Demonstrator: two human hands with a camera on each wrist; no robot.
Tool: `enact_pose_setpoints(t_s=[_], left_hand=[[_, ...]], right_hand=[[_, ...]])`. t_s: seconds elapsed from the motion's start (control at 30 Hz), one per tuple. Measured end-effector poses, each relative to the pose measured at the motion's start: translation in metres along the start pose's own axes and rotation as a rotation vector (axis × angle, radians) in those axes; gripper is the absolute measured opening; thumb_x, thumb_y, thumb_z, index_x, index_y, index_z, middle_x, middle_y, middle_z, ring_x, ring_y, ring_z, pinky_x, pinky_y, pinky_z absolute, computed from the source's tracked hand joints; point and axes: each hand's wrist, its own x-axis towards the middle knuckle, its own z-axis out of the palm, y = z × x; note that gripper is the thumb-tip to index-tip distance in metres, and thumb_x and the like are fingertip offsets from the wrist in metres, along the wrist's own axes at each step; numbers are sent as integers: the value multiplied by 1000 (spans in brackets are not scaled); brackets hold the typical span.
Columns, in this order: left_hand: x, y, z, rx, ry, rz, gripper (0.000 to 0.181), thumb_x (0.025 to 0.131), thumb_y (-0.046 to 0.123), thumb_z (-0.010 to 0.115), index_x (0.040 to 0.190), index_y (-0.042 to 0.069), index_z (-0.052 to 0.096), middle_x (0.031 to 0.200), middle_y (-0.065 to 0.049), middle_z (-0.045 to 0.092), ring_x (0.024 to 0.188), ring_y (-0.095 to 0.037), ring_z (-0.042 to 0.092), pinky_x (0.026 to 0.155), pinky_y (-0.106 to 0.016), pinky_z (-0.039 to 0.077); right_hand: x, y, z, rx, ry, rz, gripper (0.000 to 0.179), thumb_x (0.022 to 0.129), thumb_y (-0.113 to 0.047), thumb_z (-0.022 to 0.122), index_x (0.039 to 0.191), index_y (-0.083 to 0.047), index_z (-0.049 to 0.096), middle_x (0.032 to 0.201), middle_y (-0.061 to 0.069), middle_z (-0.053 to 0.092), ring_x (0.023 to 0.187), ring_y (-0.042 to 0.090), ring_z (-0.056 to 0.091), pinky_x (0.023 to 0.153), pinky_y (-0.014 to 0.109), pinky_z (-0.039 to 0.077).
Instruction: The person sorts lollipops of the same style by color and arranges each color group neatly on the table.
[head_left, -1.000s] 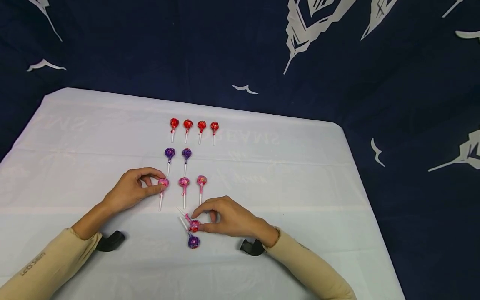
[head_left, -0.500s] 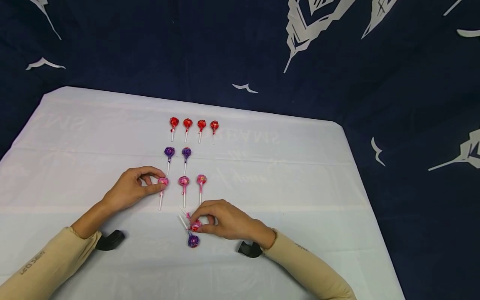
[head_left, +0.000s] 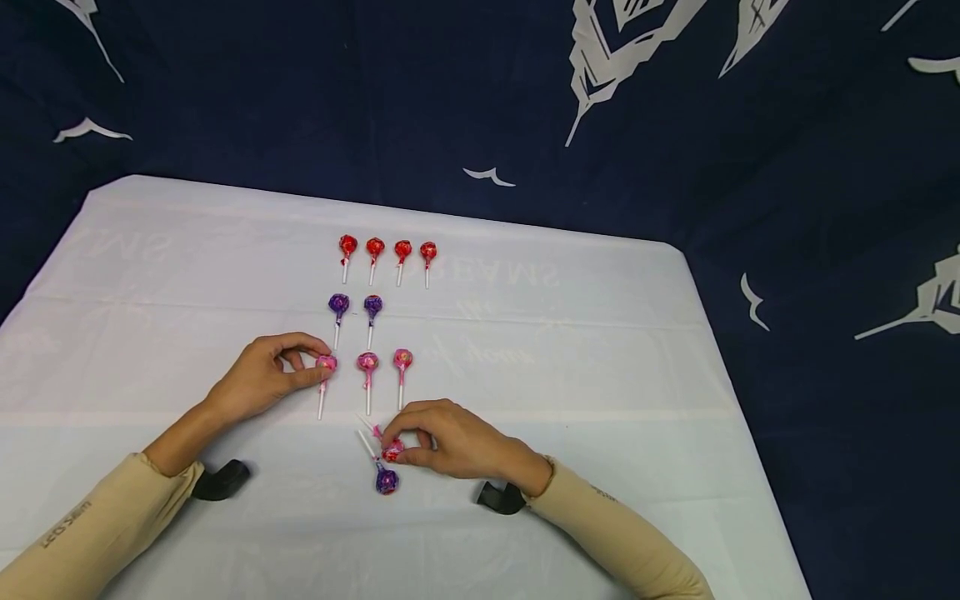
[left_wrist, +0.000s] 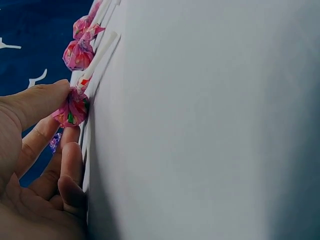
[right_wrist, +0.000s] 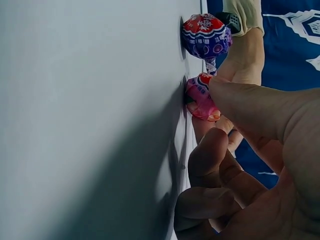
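My left hand (head_left: 266,375) pinches the head of a pink lollipop (left_wrist: 72,111) between thumb and fingers, its white stick pointing toward me. To its right lie two more pink lollipops (head_left: 367,362) in the same row. Nearer to me, my right hand (head_left: 450,440) grips another pink lollipop (right_wrist: 201,100) by its wrapped head, and its stick slants to the far left. Just beside that one rests a purple lollipop (head_left: 387,481), with red on its wrapper in the right wrist view. The two sticks lie close together.
Farther back, two purple lollipops (head_left: 373,306) form a row, and behind them is a row of several red lollipops (head_left: 376,247). A white cloth (head_left: 585,375) covers the table. A dark blue patterned curtain (head_left: 300,92) hangs behind it. Black wrist straps (head_left: 221,481) are by both sleeves.
My right hand has shifted very slightly, its fingers closing further over the pink lollipop's head, which moved a little to the right. The left hand stays in place.
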Motion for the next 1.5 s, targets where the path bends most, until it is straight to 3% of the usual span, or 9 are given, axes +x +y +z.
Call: enact_pose_setpoints(t_s=[0.83, 1.2, 1.5], left_hand=[[0, 1, 0, 7, 1, 0, 26, 87, 28, 79, 109, 15, 72, 76, -3, 61, 71, -11, 51, 61, -27, 36], [-1, 1, 0, 14, -5, -16, 27, 88, 29, 78, 110, 15, 72, 77, -4, 61, 72, -12, 51, 62, -28, 36], [0, 1, -1, 9, -8, -13, 26, 88, 28, 79, 110, 14, 72, 77, -4, 61, 71, -12, 51, 61, -28, 36]], right_hand=[[-1, 1, -1, -8, 4, 11, 20, 94, -20, 72, 113, -18, 72, 106, -9, 67, 65, -2, 48, 62, 13, 41], [-2, -6, 3, -186, 79, 41, 17, 91, -32, 75, 104, -21, 71, 101, -13, 66, 68, -2, 49, 61, 10, 38], [-8, -10, -4, -240, 42, 84, 18, 90, -21, 73, 108, -21, 70, 103, -12, 68, 68, -1, 52, 61, 11, 40]])
